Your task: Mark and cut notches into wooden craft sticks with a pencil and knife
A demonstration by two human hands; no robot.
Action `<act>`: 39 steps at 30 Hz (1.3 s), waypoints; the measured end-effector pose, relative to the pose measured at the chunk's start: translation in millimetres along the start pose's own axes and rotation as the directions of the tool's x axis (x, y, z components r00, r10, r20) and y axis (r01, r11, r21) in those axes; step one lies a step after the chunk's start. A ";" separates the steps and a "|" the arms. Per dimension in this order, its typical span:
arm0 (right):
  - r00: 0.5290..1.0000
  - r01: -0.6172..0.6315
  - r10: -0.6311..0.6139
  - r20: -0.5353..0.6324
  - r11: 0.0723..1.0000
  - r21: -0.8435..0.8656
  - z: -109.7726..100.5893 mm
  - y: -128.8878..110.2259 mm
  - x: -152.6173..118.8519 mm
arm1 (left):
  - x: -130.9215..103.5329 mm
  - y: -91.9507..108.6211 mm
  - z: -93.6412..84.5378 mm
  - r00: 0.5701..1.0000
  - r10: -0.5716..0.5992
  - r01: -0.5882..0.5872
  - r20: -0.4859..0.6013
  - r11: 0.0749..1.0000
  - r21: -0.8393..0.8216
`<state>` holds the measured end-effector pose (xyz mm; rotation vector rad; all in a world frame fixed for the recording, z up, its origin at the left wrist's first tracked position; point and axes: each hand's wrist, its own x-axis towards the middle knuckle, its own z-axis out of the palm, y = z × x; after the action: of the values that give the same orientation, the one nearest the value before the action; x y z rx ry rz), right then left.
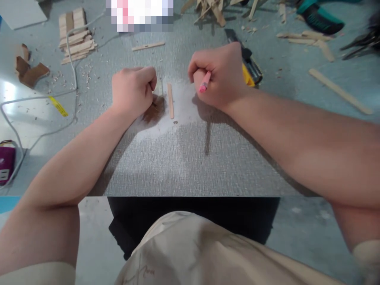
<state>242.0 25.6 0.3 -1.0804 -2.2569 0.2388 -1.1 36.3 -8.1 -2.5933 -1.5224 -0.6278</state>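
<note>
My left hand (132,93) rests on the table with its fingers curled in; whatever it may hold is hidden. Partly beneath it lies a brown piece, perhaps sandpaper (154,110). My right hand (219,75) is closed around a pink pencil (204,82), whose back end points toward me while the tip is out of sight. Between the two hands a flat wooden craft stick (170,101) lies on pale dust, touched by neither. Just below its near end sits a tiny round metallic disc (175,122).
A yellow-and-black utility knife (251,69) lies beyond my right wrist. Another marked stick (148,46) lies farther back. Stacked sticks (74,33), brown scraps (29,71) and a white cable (71,63) are at left. Pliers (362,41) and a green-handled tool (320,18) are at right.
</note>
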 end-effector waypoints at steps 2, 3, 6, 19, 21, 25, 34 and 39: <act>1.000 -0.013 0.013 -0.012 1.000 -0.005 0.4 1.6 -0.2 | -0.4 -2.4 1.4 0.999 0.021 -0.021 0.029 1.000 0.019; 0.999 -0.023 0.023 -0.022 1.000 -0.004 1.4 2.7 -0.1 | -0.5 -3.2 1.8 0.999 0.037 -0.038 0.040 0.999 0.024; 0.995 -0.049 0.051 -0.086 0.999 0.020 7.8 7.5 1.2 | -0.2 -2.5 0.3 0.994 0.097 -0.098 0.052 0.995 0.032; 0.975 0.001 0.024 -0.221 0.994 0.109 21.1 12.9 5.5 | -4.6 5.9 -10.5 0.962 0.220 -0.186 0.162 0.962 -0.201; 0.978 0.013 0.013 -0.207 0.993 0.121 20.8 11.2 5.2 | -5.1 7.3 -12.0 0.950 0.259 -0.211 0.177 0.945 -0.248; 0.988 0.033 -0.012 -0.152 0.990 0.135 21.0 7.7 5.5 | -6.9 10.8 -12.3 0.931 0.315 -0.255 0.183 0.922 -0.291; 0.985 -0.137 0.145 -0.093 0.986 0.090 19.9 10.9 6.3 | -11.5 16.5 -11.8 0.949 0.263 -0.203 0.172 0.931 -0.302; 0.982 -0.139 0.153 -0.114 0.983 0.119 16.2 6.0 6.2 | -13.4 14.3 -10.6 0.959 0.253 -0.178 0.126 0.887 -0.427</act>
<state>233.2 35.8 -12.2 -1.1708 -2.0341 0.3441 2.0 15.2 -1.5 -3.1583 -1.2158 -0.7830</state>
